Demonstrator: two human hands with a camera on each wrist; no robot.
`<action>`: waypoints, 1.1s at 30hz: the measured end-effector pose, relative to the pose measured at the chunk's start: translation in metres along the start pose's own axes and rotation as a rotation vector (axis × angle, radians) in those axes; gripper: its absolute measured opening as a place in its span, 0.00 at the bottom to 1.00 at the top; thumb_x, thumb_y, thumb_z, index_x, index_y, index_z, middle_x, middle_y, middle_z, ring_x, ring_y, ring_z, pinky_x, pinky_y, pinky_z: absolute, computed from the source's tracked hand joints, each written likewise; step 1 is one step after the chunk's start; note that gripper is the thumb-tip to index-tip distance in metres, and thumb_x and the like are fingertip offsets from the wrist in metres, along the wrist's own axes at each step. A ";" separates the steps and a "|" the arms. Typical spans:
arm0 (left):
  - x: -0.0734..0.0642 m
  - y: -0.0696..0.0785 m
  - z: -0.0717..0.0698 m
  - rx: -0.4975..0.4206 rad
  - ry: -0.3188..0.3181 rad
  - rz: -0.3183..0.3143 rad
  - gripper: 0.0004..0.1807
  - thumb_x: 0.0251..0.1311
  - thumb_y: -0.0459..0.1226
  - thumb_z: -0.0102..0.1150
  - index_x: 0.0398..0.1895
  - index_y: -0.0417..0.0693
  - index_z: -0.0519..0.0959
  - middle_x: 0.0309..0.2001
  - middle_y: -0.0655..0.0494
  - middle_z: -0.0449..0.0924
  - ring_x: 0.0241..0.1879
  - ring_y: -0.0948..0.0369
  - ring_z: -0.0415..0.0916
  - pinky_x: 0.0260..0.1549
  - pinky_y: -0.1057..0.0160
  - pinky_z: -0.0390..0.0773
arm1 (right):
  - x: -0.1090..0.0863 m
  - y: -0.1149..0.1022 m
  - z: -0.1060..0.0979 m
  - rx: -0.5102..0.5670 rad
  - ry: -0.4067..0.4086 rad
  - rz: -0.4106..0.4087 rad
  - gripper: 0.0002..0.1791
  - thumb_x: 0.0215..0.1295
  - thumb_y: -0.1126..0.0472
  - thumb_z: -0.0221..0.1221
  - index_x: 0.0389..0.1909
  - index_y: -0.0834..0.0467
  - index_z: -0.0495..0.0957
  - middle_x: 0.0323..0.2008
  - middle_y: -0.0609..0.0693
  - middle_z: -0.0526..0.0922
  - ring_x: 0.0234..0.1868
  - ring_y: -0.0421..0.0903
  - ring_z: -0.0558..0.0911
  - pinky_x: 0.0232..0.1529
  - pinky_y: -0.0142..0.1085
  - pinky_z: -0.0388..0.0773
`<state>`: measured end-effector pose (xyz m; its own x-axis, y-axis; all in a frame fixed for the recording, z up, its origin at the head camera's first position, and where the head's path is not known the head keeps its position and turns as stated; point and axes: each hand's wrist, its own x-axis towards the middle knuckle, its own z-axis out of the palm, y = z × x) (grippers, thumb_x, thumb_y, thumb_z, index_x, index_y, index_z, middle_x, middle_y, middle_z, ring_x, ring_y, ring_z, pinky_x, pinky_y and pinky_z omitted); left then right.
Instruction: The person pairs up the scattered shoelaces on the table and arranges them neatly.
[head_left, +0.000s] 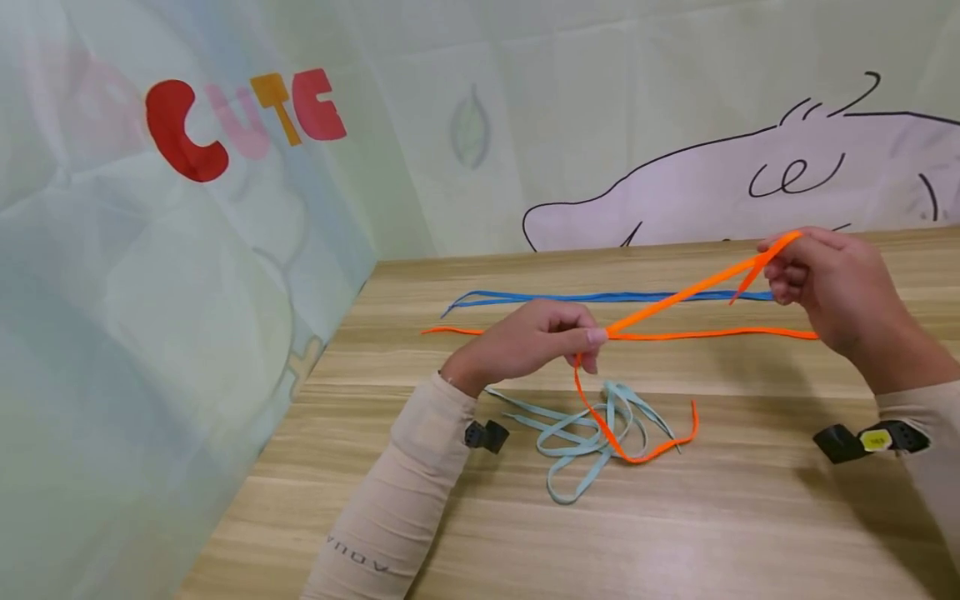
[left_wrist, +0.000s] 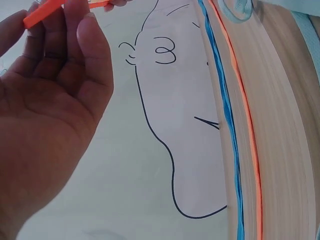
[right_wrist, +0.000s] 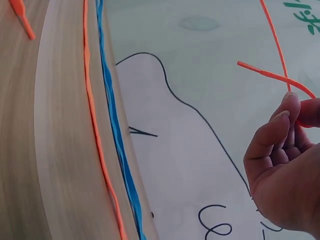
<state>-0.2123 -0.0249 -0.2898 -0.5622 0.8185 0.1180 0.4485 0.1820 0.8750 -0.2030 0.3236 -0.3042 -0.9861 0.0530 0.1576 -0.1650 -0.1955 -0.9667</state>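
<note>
In the head view an orange shoelace stretches taut, slanting up from my left hand to my right hand. My left thumb and fingers pinch it, and a loose end hangs below them, curving over the pale teal lace. My right fingers and thumb pinch the other part, with a short tip dangling beneath; the right wrist view shows this tip beside the fingers. Behind the hands, a second orange shoelace lies straight across the wooden table.
A blue shoelace, doubled lengthwise, lies along the back of the table. The pale teal shoelace sits in a loose tangle in front of my left hand. Printed cloth backdrops stand behind and at the left.
</note>
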 end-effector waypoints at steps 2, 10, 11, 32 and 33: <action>0.000 0.000 0.000 -0.008 0.000 0.004 0.15 0.75 0.40 0.52 0.29 0.42 0.78 0.33 0.49 0.81 0.39 0.48 0.80 0.43 0.51 0.79 | 0.002 0.002 -0.004 -0.005 0.018 0.009 0.14 0.77 0.63 0.50 0.40 0.59 0.85 0.27 0.52 0.80 0.25 0.45 0.74 0.26 0.30 0.75; -0.002 0.002 -0.002 -0.073 0.015 0.007 0.15 0.75 0.39 0.51 0.30 0.41 0.77 0.32 0.45 0.80 0.38 0.51 0.82 0.44 0.54 0.80 | 0.008 0.009 -0.020 0.032 0.053 0.035 0.13 0.76 0.64 0.51 0.38 0.58 0.85 0.27 0.50 0.80 0.25 0.43 0.74 0.25 0.30 0.75; -0.002 0.002 -0.002 -0.081 0.017 0.010 0.15 0.75 0.39 0.51 0.30 0.40 0.77 0.32 0.45 0.80 0.37 0.50 0.82 0.44 0.54 0.80 | 0.009 0.010 -0.022 0.034 0.055 0.035 0.13 0.76 0.64 0.51 0.38 0.58 0.85 0.27 0.50 0.81 0.25 0.43 0.74 0.25 0.29 0.75; -0.009 0.003 -0.012 -0.136 0.098 0.030 0.17 0.75 0.38 0.50 0.27 0.38 0.74 0.28 0.41 0.76 0.35 0.45 0.81 0.47 0.50 0.80 | 0.013 0.023 -0.048 0.036 0.158 0.076 0.11 0.75 0.63 0.55 0.36 0.54 0.86 0.28 0.48 0.82 0.25 0.40 0.76 0.25 0.27 0.77; -0.009 0.003 -0.013 -0.143 0.110 0.031 0.16 0.75 0.38 0.50 0.28 0.38 0.74 0.28 0.41 0.76 0.35 0.44 0.81 0.47 0.50 0.80 | 0.013 0.024 -0.049 0.038 0.163 0.082 0.12 0.75 0.63 0.54 0.36 0.54 0.86 0.28 0.47 0.82 0.25 0.40 0.76 0.25 0.27 0.77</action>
<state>-0.2145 -0.0391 -0.2824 -0.6258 0.7566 0.1895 0.3677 0.0720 0.9272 -0.2190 0.3678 -0.3349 -0.9804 0.1926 0.0413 -0.0884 -0.2425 -0.9661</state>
